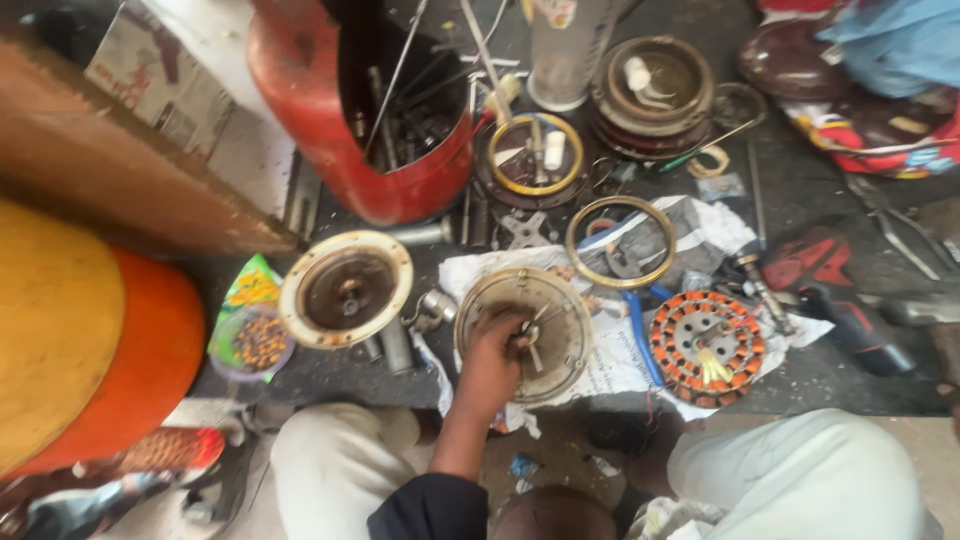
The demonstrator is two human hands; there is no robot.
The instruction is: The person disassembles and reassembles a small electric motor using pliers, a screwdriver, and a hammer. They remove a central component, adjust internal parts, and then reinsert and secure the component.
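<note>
My left hand [492, 352] reaches forward from a dark sleeve and rests inside a round metal motor cover [567, 322] lying on newspaper [612, 375]. The fingers are curled around the small part at the cover's centre. A wound stator [707, 347] with orange coils lies just right of the cover. A second round cover [345, 288] with a cream rim lies to the left. My right hand is out of sight.
A cut-open red cylinder [380, 130] full of rods and tools stands behind. A brass-coloured ring [620, 242], blue-handled pliers [640, 340], a red drill [830, 290] and a tub of small screws [250, 343] lie around. An orange and yellow drum [90, 330] fills the left.
</note>
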